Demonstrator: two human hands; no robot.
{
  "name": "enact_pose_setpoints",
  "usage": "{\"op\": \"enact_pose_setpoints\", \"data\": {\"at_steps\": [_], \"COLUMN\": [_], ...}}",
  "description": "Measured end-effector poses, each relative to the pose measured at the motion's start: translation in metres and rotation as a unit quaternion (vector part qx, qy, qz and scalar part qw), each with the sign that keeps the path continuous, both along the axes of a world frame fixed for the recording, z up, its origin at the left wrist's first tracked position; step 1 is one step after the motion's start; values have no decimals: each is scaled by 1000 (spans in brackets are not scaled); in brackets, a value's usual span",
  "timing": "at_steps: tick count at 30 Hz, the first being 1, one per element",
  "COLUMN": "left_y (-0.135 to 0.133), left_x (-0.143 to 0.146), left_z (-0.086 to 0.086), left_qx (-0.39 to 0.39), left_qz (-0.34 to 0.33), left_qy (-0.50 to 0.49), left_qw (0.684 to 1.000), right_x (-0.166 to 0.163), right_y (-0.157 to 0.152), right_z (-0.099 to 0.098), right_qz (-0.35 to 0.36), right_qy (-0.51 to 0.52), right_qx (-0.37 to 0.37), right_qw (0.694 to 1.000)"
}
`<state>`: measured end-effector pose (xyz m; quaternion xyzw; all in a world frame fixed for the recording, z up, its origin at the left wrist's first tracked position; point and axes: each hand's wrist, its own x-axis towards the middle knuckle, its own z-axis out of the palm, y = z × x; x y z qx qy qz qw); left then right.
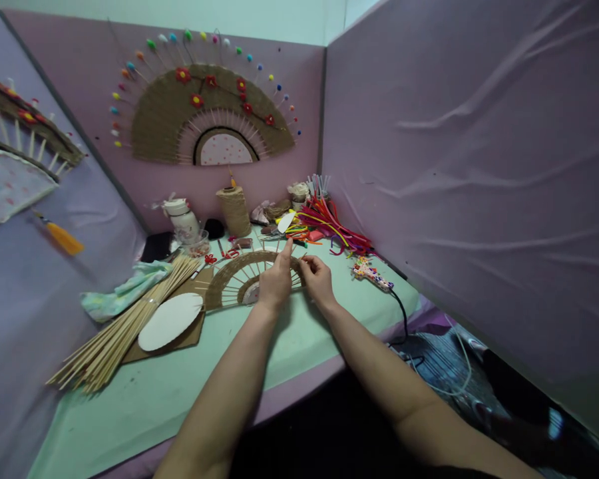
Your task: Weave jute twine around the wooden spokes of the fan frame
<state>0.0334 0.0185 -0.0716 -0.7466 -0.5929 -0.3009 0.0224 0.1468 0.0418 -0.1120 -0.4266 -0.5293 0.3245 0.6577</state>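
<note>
On the pale green table top lies a half-round fan (224, 274) made of thin wooden sticks with brown twine woven across them in two bands. My left hand (275, 283) is over its right half, index finger stretched away from me and the other fingers curled at the fan. Close beside it, my right hand (318, 276) pinches thumb and fingers together at the fan's right end. What lies in that pinch is too small to make out. A small pale patterned half-disc (251, 293) shows at the fan's inner arc, partly covered by my left hand.
Left lie a bundle of wooden sticks (130, 319), a white oval card (170, 322) and cardboard (192, 332). Behind stand a twine roll (235, 211) and bottle (182, 223). Pipe cleaners (329, 223) and a corded glue gun (373, 274) are right. A finished fan (154, 120) hangs behind.
</note>
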Motion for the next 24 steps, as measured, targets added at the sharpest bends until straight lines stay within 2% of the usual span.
{"op": "enact_pose_setpoints", "data": {"at_steps": [7, 11, 24], "left_y": [1, -2, -5], "left_x": [1, 1, 3], "left_z": [-2, 0, 1], "left_qx": [35, 56, 64], "left_qz": [18, 21, 4], "left_qy": [-22, -30, -40], "left_qw": [999, 998, 997], "right_x": [1, 6, 24], "right_y": [-8, -12, -10], "right_z": [2, 3, 0], "right_qz": [10, -20, -94], "right_qy": [-34, -50, 7], "right_qx": [16, 26, 10], "right_qw": [999, 998, 995]}}
